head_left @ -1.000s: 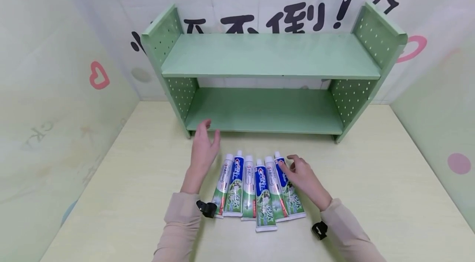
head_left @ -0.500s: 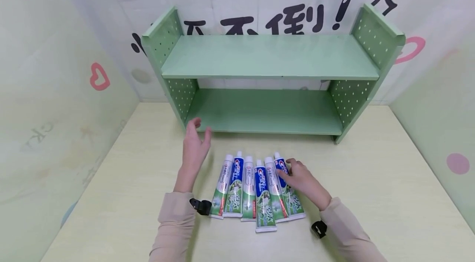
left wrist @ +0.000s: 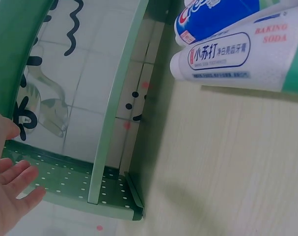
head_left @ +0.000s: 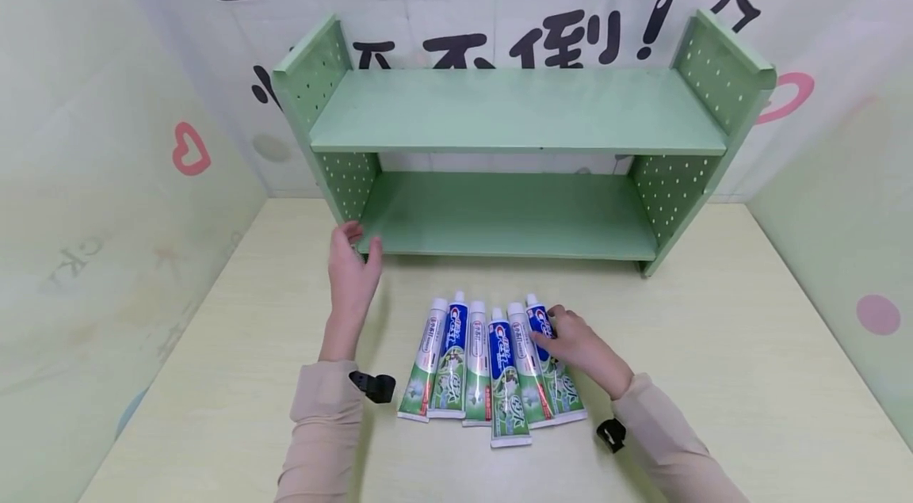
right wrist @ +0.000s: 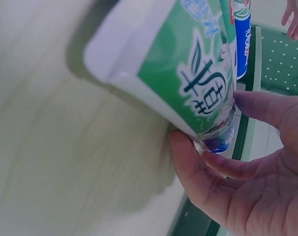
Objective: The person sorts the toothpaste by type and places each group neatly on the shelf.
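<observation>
Several toothpaste tubes lie side by side on the table, caps toward the shelf. My right hand [head_left: 581, 348] is at the rightmost one, a blue and green toothpaste tube [head_left: 562, 386]. In the right wrist view my thumb and fingers [right wrist: 190, 167] pinch this tube [right wrist: 188, 73] from both sides near its cap end. My left hand [head_left: 349, 273] is raised by the lower left corner of the shelf, fingers spread and holding nothing. The nearest tube to it is the leftmost white and green baking soda toothpaste [head_left: 425, 360], which also shows in the left wrist view.
A green two-tier shelf [head_left: 499, 214] with perforated side panels stands at the back of the pale table [head_left: 235, 376]. Behind it hangs a printed wall cloth [head_left: 485, 12] with large black characters. Patterned walls rise on both sides.
My left hand has moved left, away from the tubes toward the shelf's left corner. My right hand has lowered slightly and its fingers have closed onto the rightmost toothpaste tube.
</observation>
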Available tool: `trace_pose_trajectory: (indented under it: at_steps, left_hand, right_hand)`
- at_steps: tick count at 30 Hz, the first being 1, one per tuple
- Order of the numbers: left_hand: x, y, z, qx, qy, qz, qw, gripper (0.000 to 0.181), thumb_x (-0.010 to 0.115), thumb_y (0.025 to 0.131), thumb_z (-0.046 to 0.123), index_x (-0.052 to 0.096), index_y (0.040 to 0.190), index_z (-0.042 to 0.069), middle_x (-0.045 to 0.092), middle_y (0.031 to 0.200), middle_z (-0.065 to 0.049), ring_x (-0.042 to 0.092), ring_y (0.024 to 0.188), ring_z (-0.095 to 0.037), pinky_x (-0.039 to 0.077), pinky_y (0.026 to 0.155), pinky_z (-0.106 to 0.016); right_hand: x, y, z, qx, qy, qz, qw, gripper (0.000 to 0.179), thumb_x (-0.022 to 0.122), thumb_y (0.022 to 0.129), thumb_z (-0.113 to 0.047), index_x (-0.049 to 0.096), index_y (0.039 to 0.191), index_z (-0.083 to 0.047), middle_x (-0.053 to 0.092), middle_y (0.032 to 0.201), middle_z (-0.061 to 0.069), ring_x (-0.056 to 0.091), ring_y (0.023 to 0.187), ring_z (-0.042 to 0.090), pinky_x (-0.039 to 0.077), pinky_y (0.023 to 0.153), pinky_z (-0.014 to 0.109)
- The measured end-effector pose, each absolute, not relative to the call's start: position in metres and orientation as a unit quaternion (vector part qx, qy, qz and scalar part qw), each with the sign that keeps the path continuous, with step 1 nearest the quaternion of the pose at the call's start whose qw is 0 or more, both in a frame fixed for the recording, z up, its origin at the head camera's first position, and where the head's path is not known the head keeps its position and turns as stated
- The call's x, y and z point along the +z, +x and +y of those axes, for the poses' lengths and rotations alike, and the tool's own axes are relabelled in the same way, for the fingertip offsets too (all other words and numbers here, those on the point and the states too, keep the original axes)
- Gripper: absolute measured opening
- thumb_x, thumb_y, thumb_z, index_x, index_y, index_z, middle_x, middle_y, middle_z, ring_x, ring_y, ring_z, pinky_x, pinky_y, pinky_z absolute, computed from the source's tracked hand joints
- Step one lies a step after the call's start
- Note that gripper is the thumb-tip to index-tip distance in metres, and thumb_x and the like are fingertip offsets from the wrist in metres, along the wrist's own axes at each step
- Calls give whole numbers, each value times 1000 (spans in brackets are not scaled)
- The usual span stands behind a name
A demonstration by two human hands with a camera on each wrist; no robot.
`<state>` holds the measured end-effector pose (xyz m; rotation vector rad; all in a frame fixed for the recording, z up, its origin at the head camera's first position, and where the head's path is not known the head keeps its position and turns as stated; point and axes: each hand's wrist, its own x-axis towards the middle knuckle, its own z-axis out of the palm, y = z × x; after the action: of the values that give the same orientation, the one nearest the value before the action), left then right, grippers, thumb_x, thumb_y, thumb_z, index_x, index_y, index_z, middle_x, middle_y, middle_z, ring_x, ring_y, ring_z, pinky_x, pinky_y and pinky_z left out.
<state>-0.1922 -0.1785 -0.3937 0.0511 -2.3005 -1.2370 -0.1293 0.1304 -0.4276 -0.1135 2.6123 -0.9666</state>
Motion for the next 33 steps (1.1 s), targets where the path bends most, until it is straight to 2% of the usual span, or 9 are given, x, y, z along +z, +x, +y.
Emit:
trace_pose_trajectory:
  at_steps: [11,23,33]
  left_hand:
    - [-394,-196,-190,-474,59,-838,265,46,56,88,16,38,125,-5,50,121,-22,48,114,-32,39,102,-41]
    - [-397,-201,-198,-469,84,-840,261,45,57,88,14,38,123,-5,48,119,-22,47,114,-33,38,101,-43]
    - [-400,-209,-207,-475,112,-837,246,47,59,86,15,39,123,-5,45,119,-23,46,112,-32,40,99,-42]
  right_hand:
    - [-430,-132,131,-315,-38,932,177,55,59,88,-23,39,124,14,57,102,22,57,85,24,53,71,35]
    - [-432,-131,130,-338,-37,923,178,46,60,87,-21,44,114,12,55,87,14,54,71,18,50,57,26]
    - [-430,-130,130,-350,-37,919,176,42,60,86,-19,45,111,12,54,83,13,52,68,18,48,55,25]
